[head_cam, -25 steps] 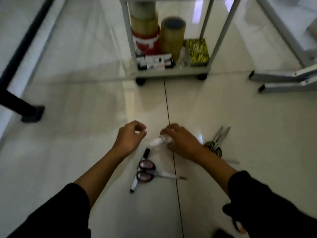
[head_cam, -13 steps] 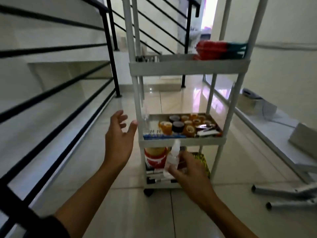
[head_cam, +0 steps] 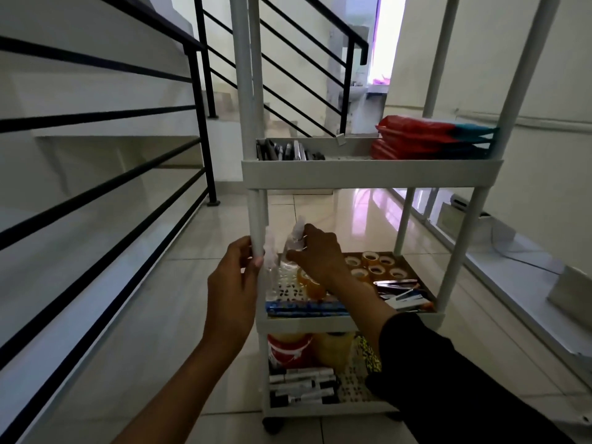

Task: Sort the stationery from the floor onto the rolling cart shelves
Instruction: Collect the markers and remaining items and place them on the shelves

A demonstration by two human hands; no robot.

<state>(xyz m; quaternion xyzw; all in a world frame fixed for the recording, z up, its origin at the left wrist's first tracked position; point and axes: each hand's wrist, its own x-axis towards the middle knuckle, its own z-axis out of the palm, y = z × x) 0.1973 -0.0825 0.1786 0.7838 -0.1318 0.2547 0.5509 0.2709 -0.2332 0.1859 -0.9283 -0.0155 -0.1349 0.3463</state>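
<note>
Both hands at the cart (head_cam: 371,170): right hand (head_cam: 315,251) fingers (head_cam: 296,255) grip a bottle (head_cam: 293,248) above its middle shelf (head_cam: 307,320), left hand (head_cam: 235,280) fingers (head_cam: 248,248) curl around its post (head_cam: 258,219); judged next: lower, release.

Clear bottle (head_cam: 290,251): lower part lost against the perforated shelf floor, cap blurred; contents not readable. A second clear bottle (head_cam: 270,251) is half hidden behind the cart post (head_cam: 256,225). Tape rolls (head_cam: 368,265) are partly covered by the right hand (head_cam: 315,256). Labels on the bottom-shelf markers (head_cam: 301,384) are too small to read. Cart top is cut off by the frame edge.
</note>
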